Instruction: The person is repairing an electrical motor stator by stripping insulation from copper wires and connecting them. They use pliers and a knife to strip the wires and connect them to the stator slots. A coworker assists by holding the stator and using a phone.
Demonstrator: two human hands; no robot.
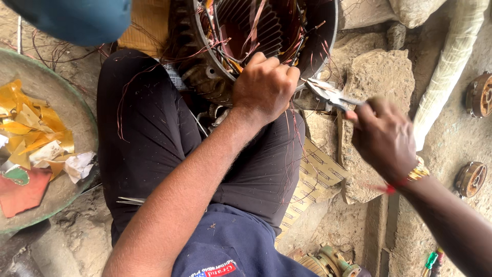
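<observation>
Motor stator (256, 36), round metal housing with copper windings, resting against the person's black-trousered lap at top centre. Shallow green pan (77, 110) at left, holding yellow paper scraps (31, 133). Left hand (264, 87), fist closed on the stator's rim. Right hand (382, 136), fingers wrapped round pliers (328, 92), tips at the rim.

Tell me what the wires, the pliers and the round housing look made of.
Wires: thin reddish strands with a sheen, likely enamelled copper. Pliers in the right hand: bare grey metal, probably steel, dull shine. Housing under the left hand: dark ribbed metal, looks cast, grimy and matte.
</observation>
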